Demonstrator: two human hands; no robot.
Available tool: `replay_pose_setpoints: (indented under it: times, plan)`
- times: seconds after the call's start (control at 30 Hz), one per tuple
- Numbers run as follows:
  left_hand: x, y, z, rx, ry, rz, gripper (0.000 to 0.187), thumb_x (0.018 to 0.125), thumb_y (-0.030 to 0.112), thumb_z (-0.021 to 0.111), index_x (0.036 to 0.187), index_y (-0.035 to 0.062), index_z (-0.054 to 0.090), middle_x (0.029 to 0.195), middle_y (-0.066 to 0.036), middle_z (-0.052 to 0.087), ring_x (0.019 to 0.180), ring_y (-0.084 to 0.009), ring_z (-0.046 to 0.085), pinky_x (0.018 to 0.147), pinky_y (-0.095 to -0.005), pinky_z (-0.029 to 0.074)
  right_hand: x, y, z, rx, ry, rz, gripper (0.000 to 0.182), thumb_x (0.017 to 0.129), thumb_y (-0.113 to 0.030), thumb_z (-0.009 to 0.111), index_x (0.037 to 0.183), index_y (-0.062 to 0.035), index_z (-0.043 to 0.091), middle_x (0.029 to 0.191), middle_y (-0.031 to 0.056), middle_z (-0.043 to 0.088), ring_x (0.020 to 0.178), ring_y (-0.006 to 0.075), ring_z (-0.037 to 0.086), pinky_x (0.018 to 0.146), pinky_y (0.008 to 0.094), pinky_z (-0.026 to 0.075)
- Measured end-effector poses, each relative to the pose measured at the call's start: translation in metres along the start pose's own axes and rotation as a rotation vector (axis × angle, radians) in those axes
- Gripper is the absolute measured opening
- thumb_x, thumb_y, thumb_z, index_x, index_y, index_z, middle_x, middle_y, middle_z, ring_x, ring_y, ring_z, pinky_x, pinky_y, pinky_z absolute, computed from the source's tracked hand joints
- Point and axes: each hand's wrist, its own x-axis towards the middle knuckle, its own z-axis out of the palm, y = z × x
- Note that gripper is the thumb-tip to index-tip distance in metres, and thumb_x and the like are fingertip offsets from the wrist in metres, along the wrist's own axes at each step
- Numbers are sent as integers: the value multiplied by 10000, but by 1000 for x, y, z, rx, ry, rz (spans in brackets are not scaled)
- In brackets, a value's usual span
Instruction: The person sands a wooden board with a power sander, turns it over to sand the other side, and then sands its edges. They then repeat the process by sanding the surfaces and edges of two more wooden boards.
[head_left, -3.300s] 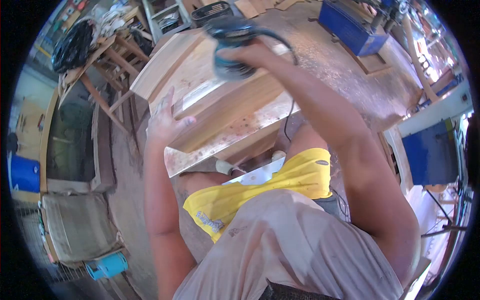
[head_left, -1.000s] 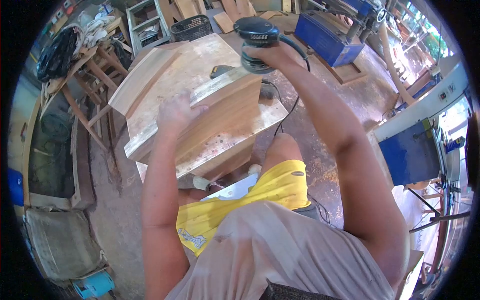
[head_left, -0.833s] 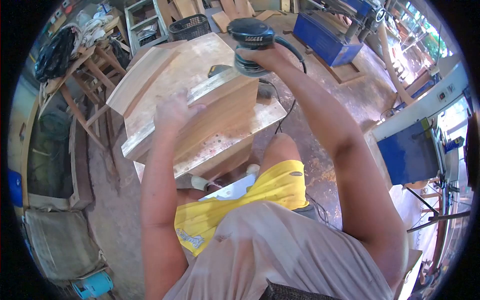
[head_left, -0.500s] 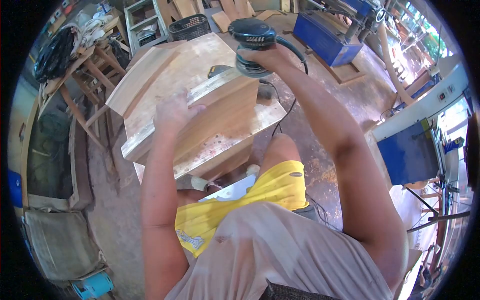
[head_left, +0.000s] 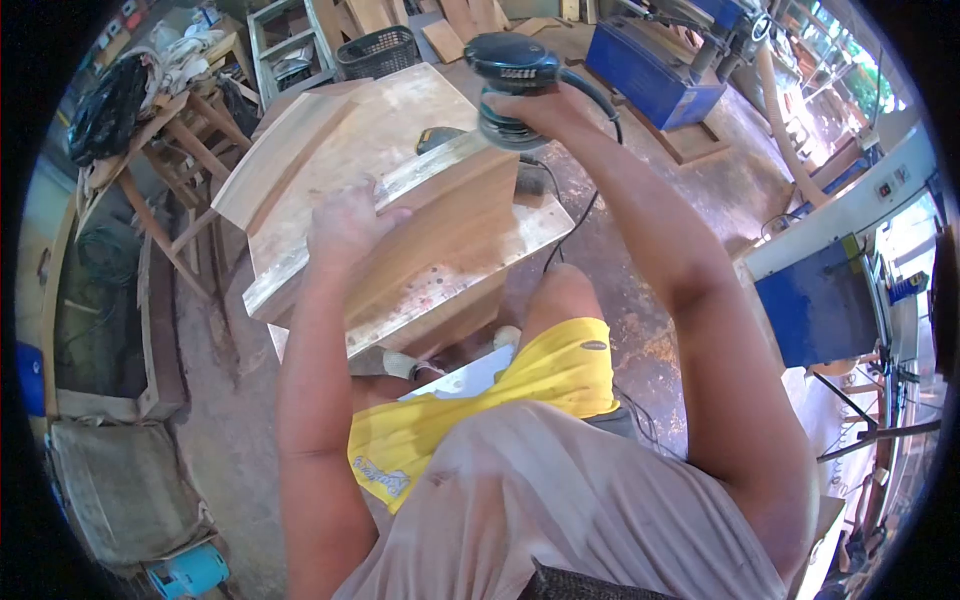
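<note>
My right hand (head_left: 540, 108) is wrapped round an orbital sander (head_left: 512, 62), whose pad rests at the far right end of a wooden board's (head_left: 440, 225) pale upper edge. The board stands on edge on a low wooden work surface (head_left: 400, 100). My left hand (head_left: 350, 222) grips the top edge of the board nearer its left end, thumb on the near face and the fingers partly hidden behind. Behind the board's edge lies a yellow-and-black tool (head_left: 437, 138), mostly hidden. A second wooden board (head_left: 290, 150) lies on the left of the work surface.
The sander's black cord (head_left: 592, 205) hangs down to the floor on the right. A black plastic basket (head_left: 377, 55) and a blue machine base (head_left: 655, 75) stand beyond. At left are a wooden stool (head_left: 180, 170) and a black bag (head_left: 108, 112).
The sander in my right hand has shifted slightly right along the board's edge. My left hand and the board have stayed put.
</note>
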Motion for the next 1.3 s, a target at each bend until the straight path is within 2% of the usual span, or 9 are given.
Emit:
replay_pose_setpoints:
  times: [0.33,0.37,0.53,0.67,0.8,0.87,1.0,1.17,1.3]
  plan:
    - [5,-2,3,41,-43,-7,623,723,585,667,997,33,581,887,-205,668,905,-345,643,800,-443,486,11,7,-2,-22,25,20,555,676,-396,794,1124,-104,645,1074,81,673,945,174,638,857,294,481]
    - [4,-1,2,38,-40,-9,624,725,585,665,1002,33,581,886,-205,668,905,-346,643,804,-443,484,12,11,-7,-126,84,114,599,644,-535,741,1112,-167,671,1097,85,675,1025,207,624,911,311,455]
    - [6,-2,7,38,15,18,636,728,589,659,1020,29,583,897,-208,667,916,-341,641,813,-438,483,-2,10,1,-52,104,-7,636,632,-565,728,1115,-157,667,1092,94,674,1035,207,621,923,323,453]
    - [5,-1,2,54,-72,-13,645,736,589,651,1042,25,580,935,-210,662,956,-332,630,826,-436,479,11,19,-2,-67,61,15,560,671,-399,810,1106,-86,649,1080,82,670,962,171,636,853,312,495]
    - [5,-5,12,38,9,22,652,746,590,644,1064,26,573,946,-205,664,959,-333,630,827,-441,478,0,13,-2,-118,86,84,662,624,-610,718,1115,-170,668,1110,107,665,1059,230,614,916,329,457]
    - [5,1,4,51,-44,-15,657,747,592,643,1072,26,571,948,-204,664,955,-334,632,825,-440,478,-12,4,3,30,82,-80,582,658,-371,825,1132,-89,637,1079,90,674,952,172,645,856,303,497]
    - [5,2,0,81,-106,-28,654,753,592,640,1075,28,566,937,-199,667,945,-334,636,825,-441,478,-17,-25,-17,-7,50,137,516,670,-357,820,1086,-96,665,1065,68,680,992,156,625,883,299,476]
    - [5,1,1,60,-50,-2,633,753,592,641,1032,30,563,903,-195,669,914,-337,643,793,-444,489,-7,13,1,31,75,-69,548,660,-433,802,1079,-106,671,1022,80,690,930,160,644,852,303,488]
    - [4,3,-2,90,-83,0,637,751,604,634,1008,26,560,886,-201,669,890,-339,650,757,-441,500,-7,-5,-20,-128,43,144,629,644,-562,733,1116,-151,666,1139,84,658,1085,180,596,926,299,446]
